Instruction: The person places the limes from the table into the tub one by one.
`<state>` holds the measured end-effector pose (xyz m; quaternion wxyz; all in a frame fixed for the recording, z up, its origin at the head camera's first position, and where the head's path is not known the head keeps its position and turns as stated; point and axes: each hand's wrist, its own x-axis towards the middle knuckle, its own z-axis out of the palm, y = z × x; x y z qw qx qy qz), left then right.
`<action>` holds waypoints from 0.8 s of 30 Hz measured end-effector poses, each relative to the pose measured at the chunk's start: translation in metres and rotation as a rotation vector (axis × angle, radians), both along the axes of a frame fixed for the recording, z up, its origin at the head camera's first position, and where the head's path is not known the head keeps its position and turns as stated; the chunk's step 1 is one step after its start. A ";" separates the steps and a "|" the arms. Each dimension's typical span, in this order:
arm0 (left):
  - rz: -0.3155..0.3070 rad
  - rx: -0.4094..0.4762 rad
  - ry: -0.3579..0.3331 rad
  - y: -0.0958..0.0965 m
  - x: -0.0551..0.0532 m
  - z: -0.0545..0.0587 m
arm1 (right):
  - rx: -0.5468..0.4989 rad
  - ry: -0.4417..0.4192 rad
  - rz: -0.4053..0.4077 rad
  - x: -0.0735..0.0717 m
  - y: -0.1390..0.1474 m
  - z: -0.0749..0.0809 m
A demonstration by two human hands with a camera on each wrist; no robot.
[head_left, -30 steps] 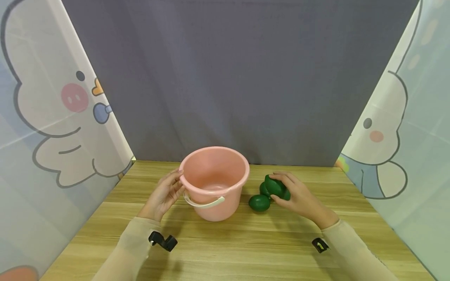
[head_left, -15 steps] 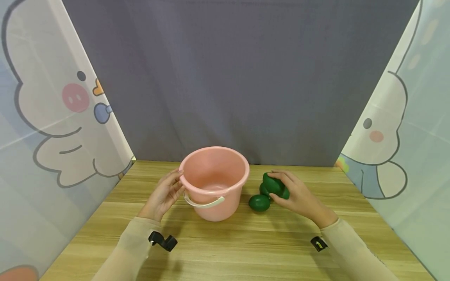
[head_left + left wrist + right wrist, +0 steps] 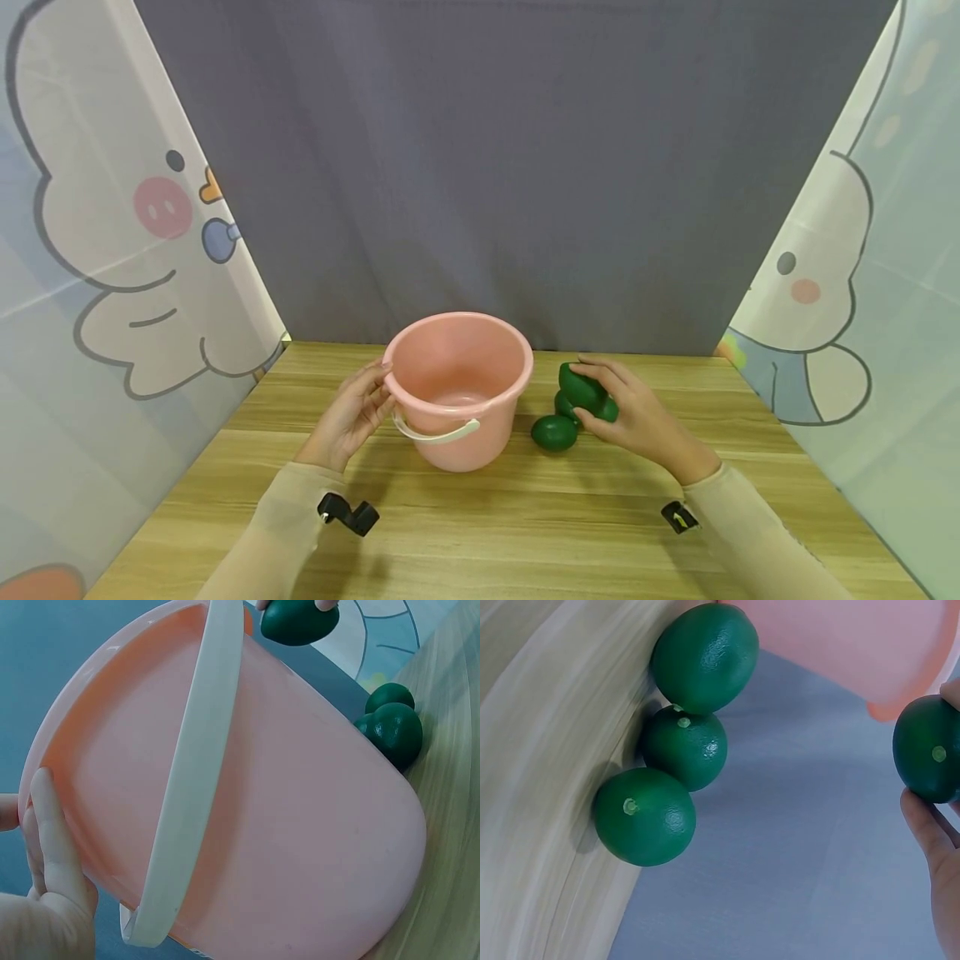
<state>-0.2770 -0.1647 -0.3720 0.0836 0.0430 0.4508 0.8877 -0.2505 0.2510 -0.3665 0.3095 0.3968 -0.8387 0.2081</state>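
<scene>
Left hand (image 3: 348, 419) pinches the pink bucket (image 3: 491, 437) by its left rim, presumably steadying it. Right hand (image 3: 641, 419) pinches a green fruit (image 3: 582, 387) right of the bucket, raised to clear three more fruits (image 3: 685, 754), apparently.

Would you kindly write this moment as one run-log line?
left hand: grips pink bucket | right hand: holds green fruit above table | pink bucket: upright on table | other green fruits: three, on table

Dark grey cloth (image 3: 510, 167) behind a light wood-grain tabletop (image 3: 480, 533), pale cartoon-printed curtains (image 3: 82, 217) at both sides, soft light.
</scene>
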 end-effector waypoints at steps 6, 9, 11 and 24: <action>0.002 0.005 -0.006 0.000 -0.001 0.000 | -0.016 0.028 0.019 0.000 -0.002 0.003; 0.000 0.003 -0.007 0.000 -0.001 0.000 | -0.022 0.033 0.026 -0.001 -0.003 0.004; 0.000 0.000 -0.008 0.000 -0.001 0.000 | -0.023 0.035 0.023 0.000 -0.003 0.005; 0.004 -0.005 -0.011 -0.001 0.000 0.001 | -0.047 0.099 0.034 -0.004 -0.008 0.008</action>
